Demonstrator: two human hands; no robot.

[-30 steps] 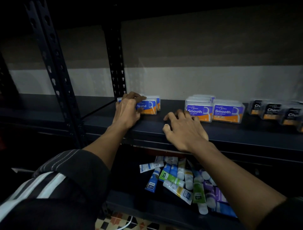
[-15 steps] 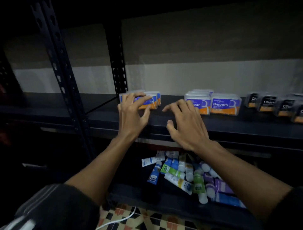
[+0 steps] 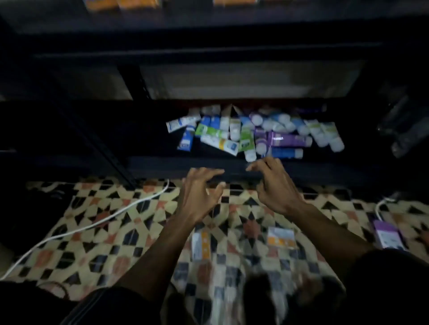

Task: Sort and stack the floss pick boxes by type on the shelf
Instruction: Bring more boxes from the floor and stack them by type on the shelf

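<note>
My view is tilted down at the floor. My left hand (image 3: 199, 192) and my right hand (image 3: 274, 185) hover side by side, fingers spread and loosely bent, holding nothing, over the front edge of the low shelf (image 3: 162, 164). Two floss pick boxes lie on the patterned floor below my forearms: one with an orange stripe (image 3: 200, 246) and one with an orange lower half (image 3: 281, 237). The orange bottoms of the floss boxes on the upper shelf (image 3: 120, 2) just show at the top edge. The picture is dim and blurred.
A heap of tubes (image 3: 255, 134) lies on the low shelf beyond my fingers. A white cable (image 3: 92, 222) runs across the patterned floor (image 3: 92, 250) at the left. A purple package (image 3: 387, 234) lies at the right. A dark upright post (image 3: 111, 148) stands at the left.
My view has swung down from the upper shelf to the floor. My left hand has let go of the box on the upper shelf, and both hands have dropped to the low shelf's edge.
</note>
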